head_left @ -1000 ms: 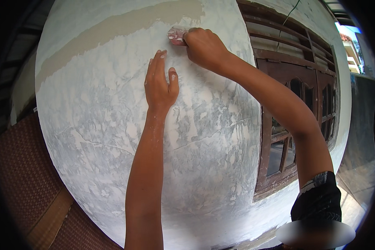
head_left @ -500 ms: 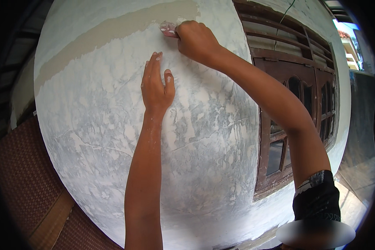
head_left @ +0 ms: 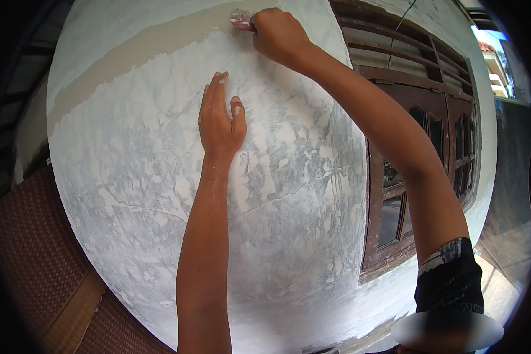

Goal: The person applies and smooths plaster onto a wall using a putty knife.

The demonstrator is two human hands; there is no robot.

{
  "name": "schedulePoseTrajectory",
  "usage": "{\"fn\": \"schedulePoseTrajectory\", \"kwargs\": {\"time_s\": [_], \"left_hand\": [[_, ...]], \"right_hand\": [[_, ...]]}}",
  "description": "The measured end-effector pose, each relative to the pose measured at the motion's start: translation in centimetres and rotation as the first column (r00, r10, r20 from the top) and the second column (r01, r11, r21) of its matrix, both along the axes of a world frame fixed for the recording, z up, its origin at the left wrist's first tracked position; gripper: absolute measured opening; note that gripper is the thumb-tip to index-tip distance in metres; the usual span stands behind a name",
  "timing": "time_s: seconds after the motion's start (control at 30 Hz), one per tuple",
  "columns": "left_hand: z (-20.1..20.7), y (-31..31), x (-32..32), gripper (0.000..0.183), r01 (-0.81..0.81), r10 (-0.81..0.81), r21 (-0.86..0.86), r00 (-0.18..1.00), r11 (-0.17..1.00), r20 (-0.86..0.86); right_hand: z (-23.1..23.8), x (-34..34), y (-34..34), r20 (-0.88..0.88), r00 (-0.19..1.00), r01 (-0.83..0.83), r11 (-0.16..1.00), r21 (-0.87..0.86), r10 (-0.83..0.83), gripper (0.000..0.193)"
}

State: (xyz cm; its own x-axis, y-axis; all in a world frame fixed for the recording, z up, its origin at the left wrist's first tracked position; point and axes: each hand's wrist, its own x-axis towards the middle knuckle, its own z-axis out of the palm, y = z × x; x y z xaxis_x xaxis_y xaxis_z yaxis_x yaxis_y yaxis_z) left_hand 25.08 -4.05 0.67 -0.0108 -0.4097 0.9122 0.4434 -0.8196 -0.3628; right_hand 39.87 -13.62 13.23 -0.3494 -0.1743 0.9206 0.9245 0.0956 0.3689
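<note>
High on the wall, my right hand [head_left: 282, 36] is closed round a reddish putty knife [head_left: 242, 20] smeared with white paste. Its blade lies at the lower border of a bare beige band [head_left: 141, 48] that arcs across the upper wall. Below and to the left, my left hand [head_left: 221, 121] is raised at the wall with its fingers stretched and the thumb apart. It holds nothing, and white paste marks its fingertips. The wall [head_left: 289, 236] around both hands is coated in patchy white and grey filler, with thin cracks lower down.
A dark brown wooden window [head_left: 407, 106] with slatted vents above stands to the right of the wall. A thin dark cable [head_left: 402, 22] hangs over the vents. Brown woven matting [head_left: 35, 230] leans at the lower left.
My right hand has moved up a little with the putty knife, further onto the beige band. My left hand has hardly moved.
</note>
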Motion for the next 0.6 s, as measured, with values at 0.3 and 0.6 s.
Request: {"fn": "schedulePoseTrajectory", "kwargs": {"time_s": [0.3, 0.6], "left_hand": [[-0.1, 0.4, -0.3, 0.046, -0.028, 0.028, 0.008, 1.000, 1.000, 0.015], [0.1, -0.3, 0.6, 0.046, 0.006, -0.006, 0.011, 1.000, 1.000, -0.002]], "right_hand": [[-2.2, -0.5, 1.6, 0.140, 0.990, 0.020, 0.995, -0.095, -0.006, 0.011], [4.5, 1.3, 1.0, -0.026, 0.992, 0.122, 0.992, 0.011, -0.122, 0.012]]}}
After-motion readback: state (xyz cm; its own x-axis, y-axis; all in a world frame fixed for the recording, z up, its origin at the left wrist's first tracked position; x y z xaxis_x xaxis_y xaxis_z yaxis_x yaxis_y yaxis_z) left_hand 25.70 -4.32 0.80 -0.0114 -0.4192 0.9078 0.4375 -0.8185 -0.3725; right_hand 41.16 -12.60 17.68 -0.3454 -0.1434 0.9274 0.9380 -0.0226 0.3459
